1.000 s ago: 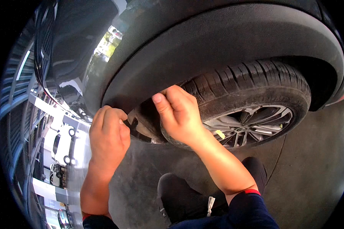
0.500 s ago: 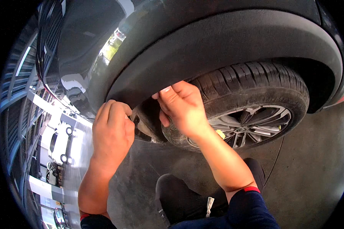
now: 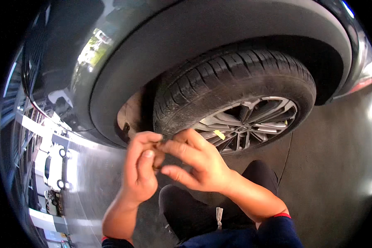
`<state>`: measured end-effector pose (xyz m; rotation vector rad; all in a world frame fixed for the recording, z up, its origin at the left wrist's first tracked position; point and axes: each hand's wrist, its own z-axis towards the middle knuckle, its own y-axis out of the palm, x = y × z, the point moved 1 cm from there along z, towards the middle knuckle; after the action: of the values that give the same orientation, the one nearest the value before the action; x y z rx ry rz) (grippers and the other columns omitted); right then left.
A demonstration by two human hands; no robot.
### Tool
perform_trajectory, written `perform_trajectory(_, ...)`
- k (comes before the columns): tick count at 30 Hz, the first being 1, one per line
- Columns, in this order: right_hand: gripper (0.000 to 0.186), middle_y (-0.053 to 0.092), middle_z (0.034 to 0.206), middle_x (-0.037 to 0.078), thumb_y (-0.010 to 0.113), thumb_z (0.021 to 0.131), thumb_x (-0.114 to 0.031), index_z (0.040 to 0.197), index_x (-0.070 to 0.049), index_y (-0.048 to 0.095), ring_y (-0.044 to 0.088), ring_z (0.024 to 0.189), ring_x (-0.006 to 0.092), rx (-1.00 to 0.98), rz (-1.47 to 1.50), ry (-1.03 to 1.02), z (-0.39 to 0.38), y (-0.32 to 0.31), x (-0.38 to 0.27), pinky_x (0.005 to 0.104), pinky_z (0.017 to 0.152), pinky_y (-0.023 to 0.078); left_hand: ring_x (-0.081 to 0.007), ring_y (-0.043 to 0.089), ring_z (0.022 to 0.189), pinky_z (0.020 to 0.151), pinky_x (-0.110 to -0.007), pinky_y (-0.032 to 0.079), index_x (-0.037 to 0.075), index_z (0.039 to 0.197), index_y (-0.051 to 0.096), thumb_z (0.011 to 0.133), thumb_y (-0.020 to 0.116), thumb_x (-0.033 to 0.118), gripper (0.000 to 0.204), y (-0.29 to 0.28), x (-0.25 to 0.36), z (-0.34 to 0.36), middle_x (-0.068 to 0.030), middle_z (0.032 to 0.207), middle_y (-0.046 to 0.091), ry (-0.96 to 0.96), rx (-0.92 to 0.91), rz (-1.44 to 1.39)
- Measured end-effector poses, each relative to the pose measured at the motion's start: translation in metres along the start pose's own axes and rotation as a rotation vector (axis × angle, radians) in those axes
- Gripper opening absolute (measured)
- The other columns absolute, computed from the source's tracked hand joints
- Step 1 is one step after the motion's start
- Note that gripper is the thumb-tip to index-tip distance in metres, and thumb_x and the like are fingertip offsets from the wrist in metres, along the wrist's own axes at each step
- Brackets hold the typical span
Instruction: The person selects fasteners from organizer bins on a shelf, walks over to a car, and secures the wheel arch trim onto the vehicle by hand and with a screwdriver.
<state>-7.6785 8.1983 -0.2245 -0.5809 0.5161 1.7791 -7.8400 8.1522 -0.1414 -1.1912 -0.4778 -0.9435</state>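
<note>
- Nearest to the hands: an upright black rubber tyre with grooved tread (image 3: 235, 89), standing just beyond the fingertips as seen from above and with the upper part tucked into the wheel arch.
- Ringed by the tyre: a silver-and-black multi-spoked metal wheel (image 3: 242, 128), carrying a small bright-yellow tag (image 3: 219, 134), probably put on the outer face to be easily seen.
- Raised in front of the tyre's lower left edge: the bare left hand (image 3: 140, 173), curled, with thumb bent toward the fingers. Cannot tell whether gripping anything small, because of overlapping and blurred fingertips.
- Brought in from the other side: the bare right hand (image 3: 206, 165), with thumb and forefinger parted, and forefinger tip at or very near the left fingers. Nothing visible in that gap.
- Held close together, seemingly for fine fingertip work in clear sight.
- Curving over the tyre: a matt dark-grey plastic arch trim (image 3: 219, 25), likely shaped so to shield the body edge.
- Inside the shadowed arch hollow, left of the tyre: a dull tan panel (image 3: 128, 111).
- Farther out: a glossy dark body panel (image 3: 58, 58), black-trousered knees (image 3: 182, 202) below the hands, smooth grey floor (image 3: 330, 153), and a white vehicle (image 3: 53, 167) at far left.
</note>
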Motion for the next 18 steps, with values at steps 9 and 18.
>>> perform_trajectory(9, 0.049, 0.058, 0.092, 0.008, 0.087, 0.074, -0.022, 0.118, -0.008, 0.07, 0.063, 0.083, 0.0273, 0.059, -0.396, 0.012, -0.034, -0.055, 0.003, 0.038, 0.072, 0.053, -0.0203, 0.051, 0.1, 0.096, -0.034, 0.039, -0.01, 0.155, 0.023, 0.102, 0.031, 0.043, 0.076, 0.074, -0.018, 0.012, -0.0161, 0.115, 0.056, 0.027, -0.26, -0.189)
perform_trajectory(18, 0.028, 0.06, 0.088, 0.011, 0.073, 0.086, -0.011, 0.113, -0.003, 0.068, 0.062, 0.08, 0.0295, 0.242, -0.008, 0.074, -0.041, -0.081, 0.017, 0.0397, 0.072, 0.051, -0.0109, 0.053, 0.086, 0.078, -0.024, 0.044, -0.006, 0.132, 0.05, 0.103, 0.039, 0.017, 0.039, 0.088, 0.007, 0.045, -0.0089, 0.106, 0.062, -0.071, -0.374, 0.007)
